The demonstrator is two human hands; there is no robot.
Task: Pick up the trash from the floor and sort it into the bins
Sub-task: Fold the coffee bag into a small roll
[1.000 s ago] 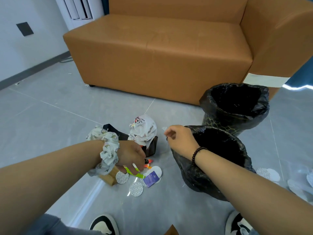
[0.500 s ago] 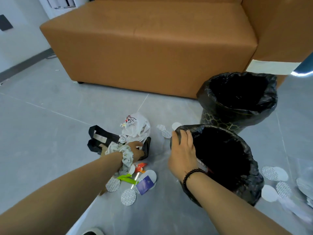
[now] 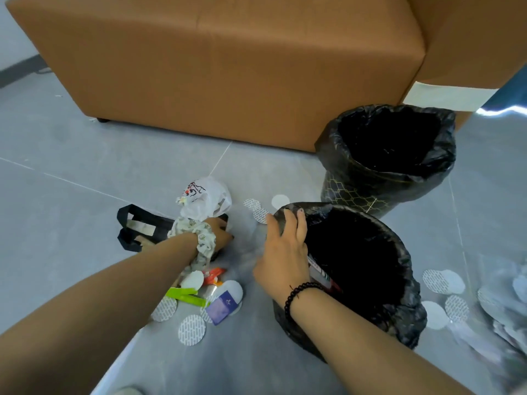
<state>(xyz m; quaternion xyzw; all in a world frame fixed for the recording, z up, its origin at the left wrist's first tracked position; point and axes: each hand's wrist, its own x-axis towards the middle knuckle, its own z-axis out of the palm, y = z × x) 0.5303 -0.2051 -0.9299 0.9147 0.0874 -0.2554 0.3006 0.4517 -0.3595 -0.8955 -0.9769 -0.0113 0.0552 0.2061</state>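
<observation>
Okay, looking down at a grey tiled floor (image 3: 71, 155) in front of a tan sofa (image 3: 228, 67). 2 bins lined with black bags: the near bin (image 3: 405, 315) right at the right hand, the far bin (image 3: 356, 178) just behind it, close to the sofa corner. Some packaging visible inside the near bin against its left wall, too dark to make out more.

Right hand (image 3: 285, 252), black bead bracelet (image 3: 299, 295) on the wrist, resting over the near bin's left rim, fingers straight-ish and draped on the bag edge, not pinching anything visible.

Left hand (image 3: 219, 230), floral scrunchie (image 3: 199, 238) on the wrist, reaching down into the trash pile beside a black tote bag (image 3: 137, 226) and just under a crumpled white plastic bag (image 3: 205, 199). Fingers curled downward, but can't tell whether actually gripping something, tips hidden.

Trash pile between the 2 arms: a green wrapper (image 3: 185, 296), a purple packet (image 3: 222, 307), an orange-red wrapper (image 3: 214, 273), plus several white round pads (image 3: 191, 329) scattered around them. 3 more of those rounds on the floor just left of the near bin's far rim, and another bunch to the right of the near bin next to some clear plastic, blurry over there. Tip of a shoe (image 3: 128, 390) at the bottom edge.
</observation>
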